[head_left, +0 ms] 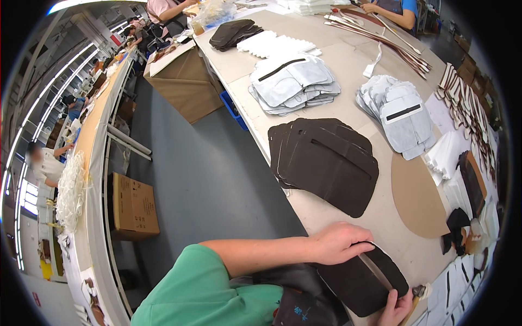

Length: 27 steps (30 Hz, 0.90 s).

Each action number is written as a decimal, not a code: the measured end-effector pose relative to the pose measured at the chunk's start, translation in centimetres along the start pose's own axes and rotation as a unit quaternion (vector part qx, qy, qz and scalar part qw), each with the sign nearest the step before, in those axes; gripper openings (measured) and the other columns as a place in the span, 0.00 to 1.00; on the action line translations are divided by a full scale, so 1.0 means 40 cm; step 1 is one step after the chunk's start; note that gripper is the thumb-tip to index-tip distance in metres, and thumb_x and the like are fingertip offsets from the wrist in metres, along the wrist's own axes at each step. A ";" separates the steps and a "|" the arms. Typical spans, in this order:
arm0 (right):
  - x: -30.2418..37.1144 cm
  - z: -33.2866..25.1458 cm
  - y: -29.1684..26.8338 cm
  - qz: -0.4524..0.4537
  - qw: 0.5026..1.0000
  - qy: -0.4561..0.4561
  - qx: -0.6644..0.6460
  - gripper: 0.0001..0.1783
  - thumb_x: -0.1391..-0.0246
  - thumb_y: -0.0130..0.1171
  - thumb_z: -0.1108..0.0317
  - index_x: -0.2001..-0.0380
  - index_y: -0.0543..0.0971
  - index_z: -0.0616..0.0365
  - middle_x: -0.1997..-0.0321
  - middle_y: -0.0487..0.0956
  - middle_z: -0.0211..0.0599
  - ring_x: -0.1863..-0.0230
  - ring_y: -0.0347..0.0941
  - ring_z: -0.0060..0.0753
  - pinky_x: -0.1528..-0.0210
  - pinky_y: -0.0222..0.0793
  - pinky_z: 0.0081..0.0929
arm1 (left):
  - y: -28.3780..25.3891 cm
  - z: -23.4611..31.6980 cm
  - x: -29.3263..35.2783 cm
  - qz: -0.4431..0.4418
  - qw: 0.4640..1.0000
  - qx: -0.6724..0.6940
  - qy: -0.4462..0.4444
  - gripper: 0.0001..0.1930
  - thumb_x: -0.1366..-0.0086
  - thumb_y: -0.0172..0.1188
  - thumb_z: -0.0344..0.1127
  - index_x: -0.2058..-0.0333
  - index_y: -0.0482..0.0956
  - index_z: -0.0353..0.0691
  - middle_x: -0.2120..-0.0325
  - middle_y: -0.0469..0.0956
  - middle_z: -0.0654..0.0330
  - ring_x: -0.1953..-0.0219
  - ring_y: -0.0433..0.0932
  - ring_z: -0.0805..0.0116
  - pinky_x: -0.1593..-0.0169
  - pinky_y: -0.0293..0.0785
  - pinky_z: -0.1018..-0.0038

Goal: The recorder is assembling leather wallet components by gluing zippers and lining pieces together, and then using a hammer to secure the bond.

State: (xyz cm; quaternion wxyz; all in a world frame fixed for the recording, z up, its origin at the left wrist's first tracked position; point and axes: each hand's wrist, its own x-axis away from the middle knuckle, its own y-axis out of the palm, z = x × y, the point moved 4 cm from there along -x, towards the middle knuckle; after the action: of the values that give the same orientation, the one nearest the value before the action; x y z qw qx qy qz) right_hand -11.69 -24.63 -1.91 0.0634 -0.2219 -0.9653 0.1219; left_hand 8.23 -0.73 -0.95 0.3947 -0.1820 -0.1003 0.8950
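Note:
Close to me at the table's near edge lies a dark brown panel (353, 285) with rounded corners, partly over my lap. A long strip along its far side stands up, and a paler gap shows beneath it. My left hand (340, 243) pinches the upper corner of this panel between thumb and fingers. Lower right, my right hand (397, 311) grips the panel's other end, its thumb on the top face; part of that hand is cut off by the picture's edge. Just beyond my left hand sits a fanned stack of similar dark brown panels (326, 163), the top one slotted.
Two piles of pale grey panels, one left (293, 81) and one right (405, 117), lie farther off. A tan oval board (416, 195) is right of the brown stack. Brown and white straps (380, 43) cover the far side. A cardboard box (133, 206) stands under the left bench.

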 end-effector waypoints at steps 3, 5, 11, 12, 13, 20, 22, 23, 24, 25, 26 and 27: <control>-0.002 0.038 -0.025 0.021 1.000 0.019 0.008 0.19 0.33 0.65 0.71 0.44 0.81 0.71 0.47 0.85 0.47 0.48 0.80 0.37 0.42 0.74 0.31 | 0.006 0.001 -0.002 -0.014 0.997 0.053 -0.053 0.10 0.25 0.61 0.36 0.53 0.81 0.37 0.68 0.83 0.53 0.68 0.84 0.59 0.62 0.77 0.65; -0.003 0.041 -0.035 0.037 0.998 -0.001 -0.046 0.18 0.30 0.61 0.69 0.43 0.79 0.68 0.47 0.84 0.41 0.48 0.79 0.30 0.42 0.73 0.28 | 0.014 0.005 -0.012 -0.009 0.998 0.053 -0.022 0.10 0.26 0.63 0.36 0.52 0.81 0.37 0.67 0.84 0.53 0.66 0.84 0.60 0.61 0.78 0.65; 0.023 -0.059 -0.037 0.174 0.976 -0.093 -0.092 0.15 0.28 0.58 0.67 0.45 0.78 0.65 0.53 0.83 0.36 0.54 0.77 0.26 0.48 0.72 0.27 | -0.042 0.066 -0.064 -0.025 0.993 0.113 -0.006 0.12 0.31 0.68 0.31 0.50 0.84 0.38 0.59 0.87 0.58 0.57 0.85 0.66 0.52 0.80 0.70; 0.038 -0.098 -0.048 0.170 0.969 -0.171 -0.059 0.14 0.30 0.60 0.68 0.47 0.80 0.64 0.53 0.83 0.38 0.54 0.77 0.29 0.48 0.72 0.29 | -0.078 0.116 -0.081 -0.002 0.990 0.123 0.067 0.11 0.32 0.67 0.28 0.52 0.87 0.39 0.57 0.88 0.59 0.55 0.85 0.67 0.51 0.80 0.70; 0.056 -0.137 -0.062 0.164 0.957 -0.240 -0.018 0.12 0.33 0.62 0.69 0.49 0.82 0.62 0.53 0.84 0.39 0.54 0.78 0.33 0.48 0.72 0.31 | -0.120 0.182 -0.099 -0.033 0.992 0.079 0.095 0.12 0.37 0.66 0.23 0.55 0.88 0.37 0.57 0.88 0.57 0.54 0.85 0.67 0.49 0.80 0.69; 0.066 -0.241 0.047 -0.018 0.899 -0.290 0.329 0.22 0.57 0.65 0.83 0.54 0.86 0.59 0.59 0.85 0.36 0.58 0.80 0.42 0.53 0.75 0.42 | -0.160 0.102 -0.032 -0.107 0.914 -0.348 0.179 0.21 0.51 0.55 0.17 0.59 0.88 0.39 0.49 0.85 0.57 0.37 0.78 0.48 0.30 0.63 0.49; 0.071 -0.168 0.035 -0.043 0.940 -0.199 0.274 0.20 0.52 0.63 0.84 0.54 0.86 0.58 0.62 0.85 0.34 0.61 0.80 0.35 0.55 0.76 0.37 | -0.115 0.070 0.011 -0.112 0.896 -0.394 0.170 0.21 0.51 0.56 0.17 0.59 0.88 0.40 0.47 0.84 0.59 0.38 0.78 0.51 0.32 0.67 0.51; 0.075 -0.160 0.032 -0.038 0.941 -0.191 0.276 0.20 0.52 0.63 0.84 0.54 0.86 0.58 0.62 0.85 0.34 0.61 0.80 0.35 0.55 0.76 0.37 | -0.077 0.083 0.031 -0.120 0.925 -0.319 0.169 0.21 0.50 0.56 0.17 0.58 0.87 0.39 0.48 0.84 0.58 0.39 0.78 0.50 0.33 0.67 0.51; 0.069 -0.152 0.025 -0.006 0.971 -0.138 0.193 0.17 0.49 0.63 0.83 0.55 0.85 0.58 0.62 0.85 0.35 0.62 0.80 0.32 0.56 0.76 0.33 | -0.044 0.104 0.048 -0.119 0.947 -0.249 0.161 0.22 0.50 0.55 0.17 0.57 0.87 0.38 0.49 0.84 0.56 0.39 0.78 0.49 0.34 0.68 0.51; 0.067 -0.142 0.018 0.028 0.990 -0.082 0.114 0.14 0.45 0.64 0.81 0.55 0.85 0.58 0.62 0.85 0.35 0.63 0.80 0.29 0.57 0.76 0.29 | 0.018 0.120 0.054 -0.149 0.958 -0.172 0.172 0.21 0.50 0.56 0.16 0.57 0.86 0.37 0.50 0.84 0.56 0.43 0.79 0.51 0.38 0.71 0.55; 0.061 -0.141 0.028 0.031 0.990 -0.082 0.115 0.14 0.45 0.64 0.81 0.55 0.85 0.58 0.62 0.85 0.35 0.63 0.80 0.29 0.57 0.76 0.29 | 0.074 0.148 0.048 -0.150 0.957 -0.159 0.189 0.17 0.46 0.61 0.17 0.58 0.86 0.37 0.54 0.84 0.56 0.48 0.80 0.53 0.43 0.73 0.58; 0.049 -0.130 0.047 0.018 0.993 -0.056 0.103 0.11 0.43 0.65 0.80 0.56 0.84 0.60 0.62 0.85 0.32 0.63 0.79 0.23 0.59 0.74 0.24 | 0.114 0.154 0.041 -0.152 0.957 -0.159 0.190 0.17 0.46 0.61 0.17 0.58 0.86 0.37 0.54 0.84 0.56 0.48 0.80 0.53 0.43 0.73 0.58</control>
State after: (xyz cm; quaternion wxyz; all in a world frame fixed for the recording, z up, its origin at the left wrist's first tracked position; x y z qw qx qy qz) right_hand -11.74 -21.05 2.72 0.0291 -0.2245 -0.9456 0.2337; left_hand 1.64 -2.79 2.79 0.5037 -0.3917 -0.1913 0.7458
